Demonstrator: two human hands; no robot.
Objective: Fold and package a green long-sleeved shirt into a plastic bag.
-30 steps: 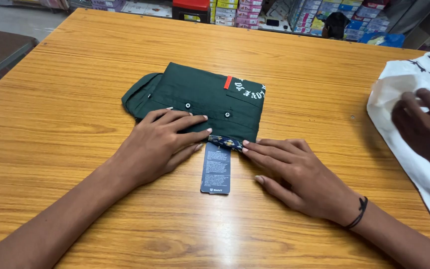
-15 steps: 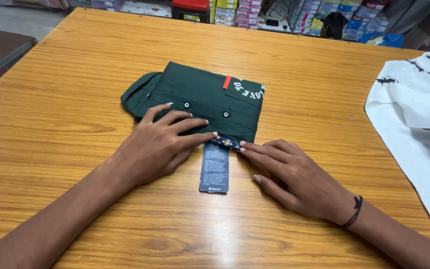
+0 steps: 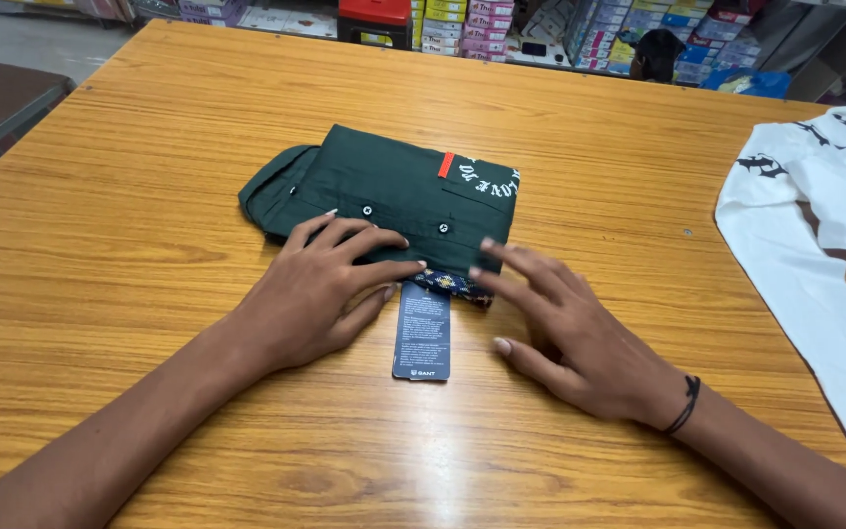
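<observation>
Green folded shirt (image 3: 394, 196) lies mid-table (image 3: 149, 196), dark hang tag (image 3: 423, 331) sticking out of its near edge. I see left hand (image 3: 320, 289) pressed flat on it, grasping nothing; right hand (image 3: 570, 328) spread, fingertips at the hem.

Both forearms are bare, with no sleeves showing. The right hand (image 3: 580, 328) has a thin black cord bracelet (image 3: 681, 407) at the wrist, tied with a small knot. The left hand (image 3: 320, 289) wears nothing. Fingernails are short and unpainted.
</observation>
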